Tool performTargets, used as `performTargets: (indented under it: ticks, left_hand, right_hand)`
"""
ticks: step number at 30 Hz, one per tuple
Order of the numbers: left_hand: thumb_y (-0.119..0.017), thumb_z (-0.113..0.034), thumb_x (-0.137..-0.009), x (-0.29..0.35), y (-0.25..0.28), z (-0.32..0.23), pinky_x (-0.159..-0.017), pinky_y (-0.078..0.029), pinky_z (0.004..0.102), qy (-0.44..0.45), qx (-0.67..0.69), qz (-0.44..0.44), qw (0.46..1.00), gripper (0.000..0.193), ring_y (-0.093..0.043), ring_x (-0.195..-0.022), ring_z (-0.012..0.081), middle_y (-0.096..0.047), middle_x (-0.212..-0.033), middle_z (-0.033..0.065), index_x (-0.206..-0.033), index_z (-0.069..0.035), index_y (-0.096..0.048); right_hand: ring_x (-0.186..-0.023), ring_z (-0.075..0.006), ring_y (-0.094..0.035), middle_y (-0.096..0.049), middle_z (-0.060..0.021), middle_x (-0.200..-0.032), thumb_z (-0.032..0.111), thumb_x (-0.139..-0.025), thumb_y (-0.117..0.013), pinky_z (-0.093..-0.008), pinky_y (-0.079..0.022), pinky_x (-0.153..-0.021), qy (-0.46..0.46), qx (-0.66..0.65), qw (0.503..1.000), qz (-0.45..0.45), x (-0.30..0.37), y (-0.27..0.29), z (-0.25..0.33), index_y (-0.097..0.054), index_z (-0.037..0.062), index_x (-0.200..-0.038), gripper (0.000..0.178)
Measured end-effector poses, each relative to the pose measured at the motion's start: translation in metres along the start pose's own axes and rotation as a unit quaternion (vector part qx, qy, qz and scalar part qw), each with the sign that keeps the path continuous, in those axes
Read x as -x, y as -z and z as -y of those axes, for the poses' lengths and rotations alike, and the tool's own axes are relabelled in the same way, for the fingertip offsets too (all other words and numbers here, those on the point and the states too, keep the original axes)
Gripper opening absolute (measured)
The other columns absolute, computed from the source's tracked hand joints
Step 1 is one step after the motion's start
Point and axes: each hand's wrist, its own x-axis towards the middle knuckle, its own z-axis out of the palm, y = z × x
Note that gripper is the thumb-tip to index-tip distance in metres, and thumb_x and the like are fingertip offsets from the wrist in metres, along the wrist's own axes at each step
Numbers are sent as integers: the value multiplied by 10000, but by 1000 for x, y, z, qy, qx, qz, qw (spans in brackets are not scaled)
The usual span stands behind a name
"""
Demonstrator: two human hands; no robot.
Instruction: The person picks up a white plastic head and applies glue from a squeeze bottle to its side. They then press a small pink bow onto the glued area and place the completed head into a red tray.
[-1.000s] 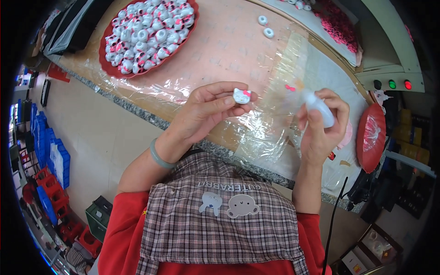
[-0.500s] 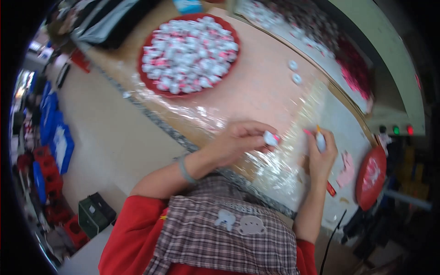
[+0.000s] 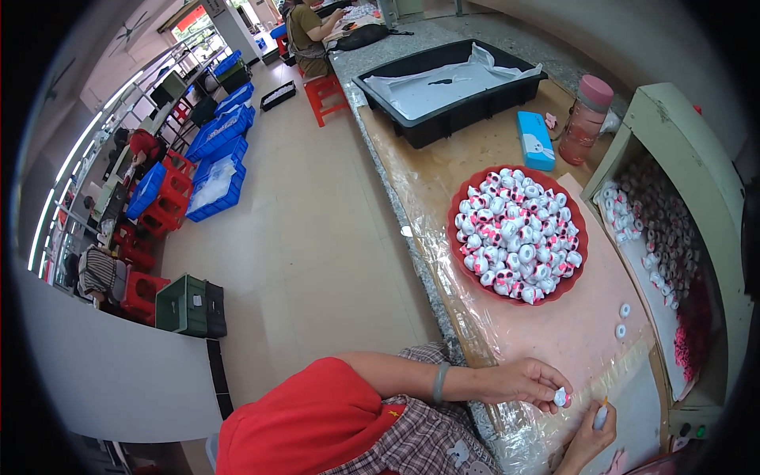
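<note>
Over the plastic-covered near part of the table, my left hand [image 3: 522,382] pinches a small white-and-pink figure piece [image 3: 561,397] between thumb and fingertips. Just right of it and nearer the lower edge, my right hand [image 3: 592,440] is closed around a small white squeeze bottle [image 3: 601,416] with a thin orange tip pointing up. The tip and the piece are apart. Beyond my hands a scalloped red bowl [image 3: 457,247] is heaped with similar white-and-pink pieces [image 3: 518,229]. Two white ring-like pieces [image 3: 621,331] lie on the pink sheet to the right.
A pale green open-fronted box [image 3: 682,131] holding white, brown and pink pieces stands on the right. Farther back are a blue case [image 3: 536,141], a pink bottle [image 3: 587,119] and a black tray [image 3: 451,119]. Left of the table runs the floor, with blue crates [image 3: 218,178]; other people sit farther off.
My view has swung left and up, so the bowl and both hands now appear farther right and the aisle shows. Both hands keep hold of the same piece and bottle.
</note>
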Motion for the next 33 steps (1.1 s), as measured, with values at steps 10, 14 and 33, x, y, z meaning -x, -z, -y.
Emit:
performTargets:
  ticks: [10,14,33]
  left_hand:
    - [-568,-116,-923,-2,-3,2,-824,-495,246,0,-4,4,1000,349,-604,-932,112,-621,-1077,47,-1241,19,-521]
    - [-569,-111,-922,-5,-6,18,-825,-495,245,18,5,7,1000,335,-605,-927,110,-621,-1081,46,-1230,12,-531]
    - [-575,-56,-906,-7,-9,15,-889,-508,317,-2,-217,-39,975,299,-604,-1013,180,-608,-1110,118,-1185,43,-534]
  right_hand:
    - [-586,-107,-532,-604,-35,-725,93,-861,-653,-189,-422,-506,-263,-279,923,47,8,13,13,-615,59,-920,78]
    - [-561,-128,-527,-586,-54,-721,66,-856,-636,-229,-419,-480,-251,-352,900,59,19,29,19,-580,45,-903,77]
    - [-660,-112,-597,-610,-84,-824,-53,-822,-643,-228,-504,-583,-167,-525,822,147,23,8,47,-558,-29,-922,134]
